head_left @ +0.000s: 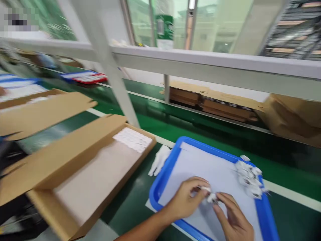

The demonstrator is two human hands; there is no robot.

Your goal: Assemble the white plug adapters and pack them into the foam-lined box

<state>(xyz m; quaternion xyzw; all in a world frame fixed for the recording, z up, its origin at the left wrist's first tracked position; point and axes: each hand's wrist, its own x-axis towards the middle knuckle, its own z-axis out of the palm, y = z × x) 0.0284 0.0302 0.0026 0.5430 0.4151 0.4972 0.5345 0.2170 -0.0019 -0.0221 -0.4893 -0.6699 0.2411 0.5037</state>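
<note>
Over a blue tray point(160, 182) lined with white, my two hands meet near the middle. My left hand point(189, 197) pinches a small white piece point(206, 189) between thumb and fingertips. Close beside it, my right hand point(232, 214) grips another small white piece point(212, 198) with a dark part on it. The two pieces are nearly touching; whether they are joined I cannot tell. A heap of similar small white pieces point(249, 179) lies at the tray's right edge, some of it on the rim.
Left of the tray stands an open cardboard box point(140, 164) with rows of white pieces point(132, 139) at its far end. A white glove point(159, 160) lies between box and tray. A grey metal frame point(213, 63) crosses behind, with cardboard boxes point(223, 108) beneath it.
</note>
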